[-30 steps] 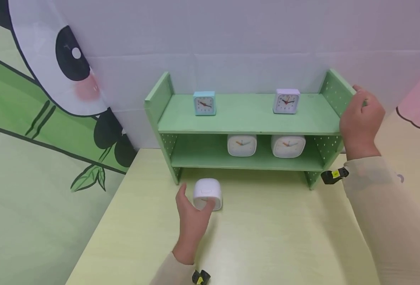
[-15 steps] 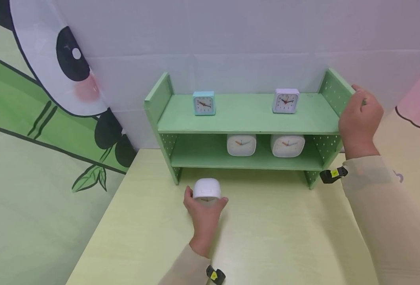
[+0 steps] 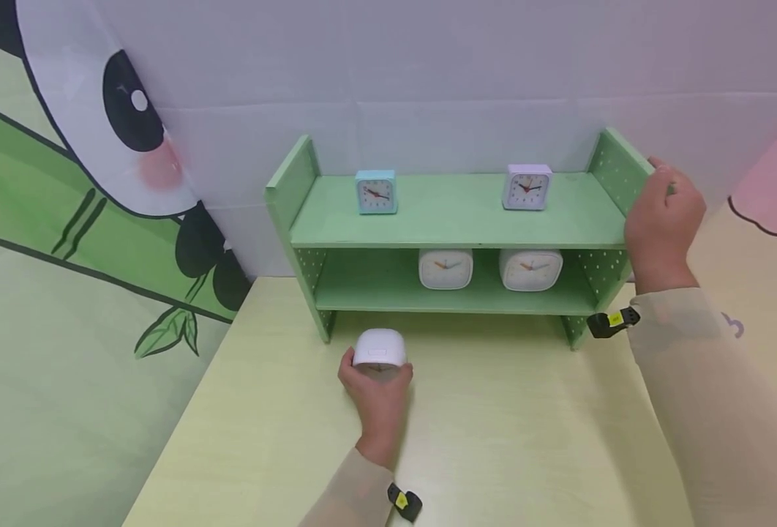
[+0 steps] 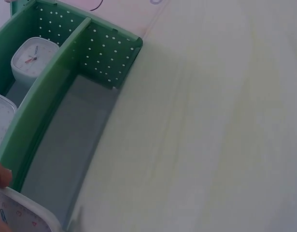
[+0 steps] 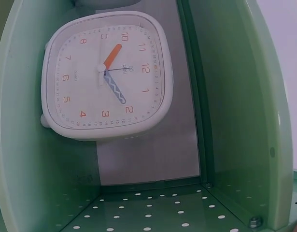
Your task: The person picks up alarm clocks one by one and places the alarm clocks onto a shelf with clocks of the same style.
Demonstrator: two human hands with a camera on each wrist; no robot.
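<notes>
My left hand grips a white alarm clock at the front of the shelf, thumb and fingers at its two sides. Its face is mostly hidden by the hand. In the left wrist view, fingertips touch this clock's rim at the lower left corner. My right hand holds the right side panel of a green two-tier shelf, its fingers curled at the panel's edge. In the right wrist view, a white clock with an orange hour hand fills the lower tier.
A blue clock and a lilac clock stand on the top tier. Below them are two white clocks, one near the middle and one at right. The pale wooden table extends in front; a printed cloth hangs behind.
My left hand has moved right and closed around the white clock, which stays at about the same spot. The right hand keeps its place on the shelf panel.
</notes>
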